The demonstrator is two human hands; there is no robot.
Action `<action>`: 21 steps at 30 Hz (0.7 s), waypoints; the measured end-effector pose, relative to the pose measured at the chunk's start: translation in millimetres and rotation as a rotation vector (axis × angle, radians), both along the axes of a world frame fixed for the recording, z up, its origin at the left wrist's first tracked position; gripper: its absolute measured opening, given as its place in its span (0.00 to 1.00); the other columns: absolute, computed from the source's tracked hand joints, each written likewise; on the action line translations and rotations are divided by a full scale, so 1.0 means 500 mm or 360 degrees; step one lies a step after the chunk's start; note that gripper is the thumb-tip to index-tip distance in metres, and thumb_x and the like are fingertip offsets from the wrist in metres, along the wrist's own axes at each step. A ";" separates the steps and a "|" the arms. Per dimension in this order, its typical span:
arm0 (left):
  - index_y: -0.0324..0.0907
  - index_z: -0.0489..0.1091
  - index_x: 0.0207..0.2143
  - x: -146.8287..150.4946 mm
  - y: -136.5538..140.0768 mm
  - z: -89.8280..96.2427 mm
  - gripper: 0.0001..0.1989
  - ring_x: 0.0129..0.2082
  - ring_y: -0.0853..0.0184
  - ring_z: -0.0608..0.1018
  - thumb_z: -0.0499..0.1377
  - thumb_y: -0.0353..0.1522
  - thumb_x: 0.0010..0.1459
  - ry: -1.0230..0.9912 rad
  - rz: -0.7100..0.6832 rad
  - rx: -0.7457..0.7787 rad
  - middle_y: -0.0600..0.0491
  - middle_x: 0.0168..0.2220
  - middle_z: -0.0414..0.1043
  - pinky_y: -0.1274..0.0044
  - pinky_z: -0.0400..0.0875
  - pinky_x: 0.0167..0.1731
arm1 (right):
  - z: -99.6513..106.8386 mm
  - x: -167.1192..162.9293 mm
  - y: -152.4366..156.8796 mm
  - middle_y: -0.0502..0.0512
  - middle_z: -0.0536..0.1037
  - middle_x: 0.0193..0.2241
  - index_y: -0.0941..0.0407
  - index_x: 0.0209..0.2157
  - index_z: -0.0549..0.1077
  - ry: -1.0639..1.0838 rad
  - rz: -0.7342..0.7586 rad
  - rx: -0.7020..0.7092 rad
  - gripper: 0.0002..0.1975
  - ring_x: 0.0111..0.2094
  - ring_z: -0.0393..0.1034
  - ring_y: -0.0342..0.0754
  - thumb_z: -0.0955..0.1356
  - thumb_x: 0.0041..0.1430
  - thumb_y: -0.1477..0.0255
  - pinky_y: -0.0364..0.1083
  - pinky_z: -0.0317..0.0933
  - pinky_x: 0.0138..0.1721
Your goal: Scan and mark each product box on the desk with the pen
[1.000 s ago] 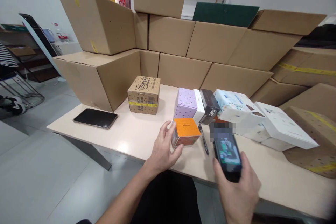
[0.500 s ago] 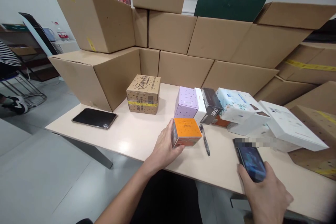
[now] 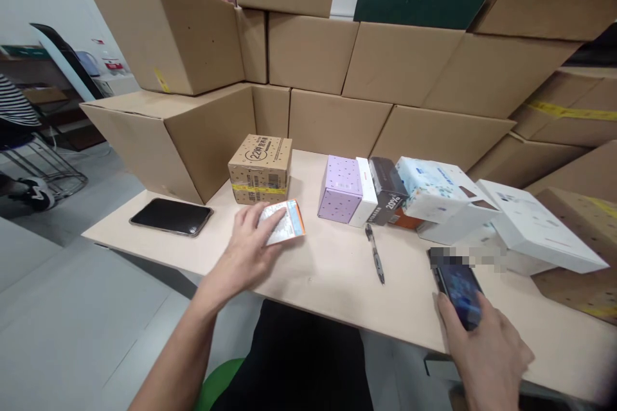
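Note:
My left hand (image 3: pixel 250 244) is closed around a small orange-edged box (image 3: pixel 285 223), its white printed side facing up. The box is in front of a brown printed carton (image 3: pixel 260 170) banded with yellow tape. At the right of the table, my right hand (image 3: pixel 486 347) grips a dark smartphone (image 3: pixel 457 292) with its screen lit. Between the two hands lies a pen (image 3: pixel 375 255). Behind the pen stand a lilac box (image 3: pixel 340 189), a slim white box (image 3: pixel 366 196) and a dark box marked 20% (image 3: pixel 388 186).
A second phone (image 3: pixel 171 216) lies face up at the table's left. White boxes (image 3: pixel 535 218) and a blue-patterned white box (image 3: pixel 431 183) stand at the right. Large cardboard boxes (image 3: pixel 313 51) wall the table's back. A person's striped sleeve (image 3: pixel 14 103) shows at far left.
My left hand has moved left with the small box and turned it, so a white printed side replaces the orange face on top. My right hand still holds the phone in nearly the same place.

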State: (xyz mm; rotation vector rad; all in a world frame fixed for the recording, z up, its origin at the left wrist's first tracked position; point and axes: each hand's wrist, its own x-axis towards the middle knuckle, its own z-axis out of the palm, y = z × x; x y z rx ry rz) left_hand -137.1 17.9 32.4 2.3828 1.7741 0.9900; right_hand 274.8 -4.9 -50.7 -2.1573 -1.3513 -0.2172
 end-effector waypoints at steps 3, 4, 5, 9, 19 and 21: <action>0.44 0.64 0.62 -0.068 0.035 0.019 0.23 0.62 0.45 0.60 0.55 0.33 0.64 0.0301 -0.0001 0.0011 0.39 0.62 0.57 0.50 0.62 0.59 | 0.002 -0.005 -0.002 0.80 0.70 0.53 0.66 0.57 0.71 0.0032 -0.0071 -0.0016 0.49 0.57 0.63 0.74 0.56 0.54 0.38 0.69 0.52 0.59; 0.44 0.64 0.61 -0.083 0.048 0.019 0.23 0.62 0.45 0.60 0.55 0.32 0.64 0.0334 -0.0024 -0.0004 0.39 0.61 0.58 0.50 0.63 0.59 | 0.003 -0.006 -0.002 0.81 0.69 0.54 0.67 0.57 0.71 0.0041 -0.0074 -0.0029 0.50 0.58 0.63 0.75 0.55 0.54 0.38 0.69 0.52 0.59; 0.44 0.64 0.61 -0.092 0.058 0.016 0.23 0.63 0.45 0.59 0.54 0.29 0.63 0.0346 -0.0023 0.0002 0.39 0.62 0.58 0.50 0.63 0.59 | 0.004 -0.008 -0.003 0.81 0.69 0.54 0.67 0.58 0.71 0.0051 -0.0071 -0.0046 0.50 0.58 0.62 0.75 0.55 0.54 0.38 0.69 0.53 0.58; 0.45 0.71 0.54 -0.054 0.071 -0.003 0.23 0.64 0.44 0.57 0.53 0.22 0.58 0.0220 0.0093 0.0247 0.41 0.62 0.58 0.47 0.61 0.59 | 0.006 -0.015 -0.002 0.83 0.67 0.56 0.68 0.58 0.71 0.0060 -0.0071 -0.0036 0.51 0.59 0.61 0.77 0.55 0.54 0.38 0.70 0.53 0.58; 0.53 0.61 0.64 0.249 0.155 0.074 0.30 0.56 0.40 0.67 0.58 0.49 0.61 0.0069 0.0007 -0.0125 0.39 0.66 0.50 0.51 0.69 0.49 | -0.001 -0.025 0.000 0.80 0.68 0.56 0.66 0.55 0.73 0.0007 -0.0104 0.0125 0.45 0.58 0.62 0.74 0.56 0.56 0.42 0.68 0.55 0.57; 0.54 0.61 0.64 0.277 0.194 0.081 0.32 0.54 0.38 0.68 0.55 0.54 0.60 0.0074 0.0071 -0.0231 0.38 0.66 0.50 0.50 0.70 0.45 | -0.004 -0.024 0.001 0.78 0.68 0.57 0.64 0.55 0.74 0.0014 -0.0106 0.0136 0.43 0.57 0.62 0.73 0.57 0.56 0.42 0.68 0.56 0.56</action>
